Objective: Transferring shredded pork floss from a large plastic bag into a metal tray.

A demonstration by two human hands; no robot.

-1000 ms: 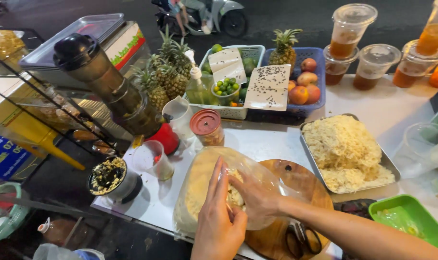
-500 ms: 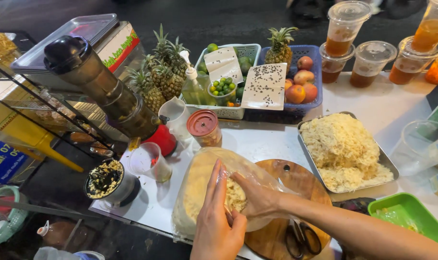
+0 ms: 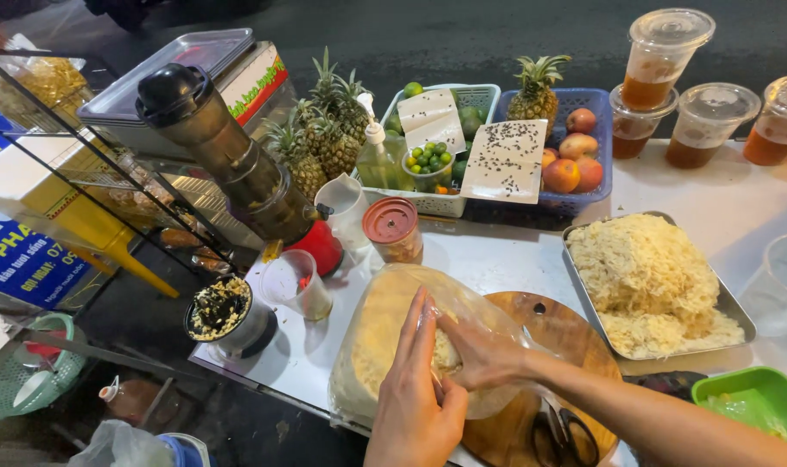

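Observation:
A large clear plastic bag (image 3: 385,333) of pale yellow shredded stuff lies on the white counter, partly over a round wooden board (image 3: 566,333). My left hand (image 3: 415,393) rests flat against the outside of the bag's mouth, holding the film. My right hand (image 3: 480,350) is inside the bag, fingers closed on a clump of the shreds. A metal tray (image 3: 729,304) heaped with the same shreds sits just to the right.
A juicer (image 3: 238,160) with a red base, a measuring cup (image 3: 300,284), a jar with a red lid (image 3: 393,229), baskets of pineapples, limes and fruit (image 3: 575,164), lidded drink cups (image 3: 661,56), a green tub (image 3: 752,402), scissors (image 3: 566,432) on the board.
My right hand has pushed a little deeper into the bag. The view has shifted slightly; my left hand stays on the bag's mouth.

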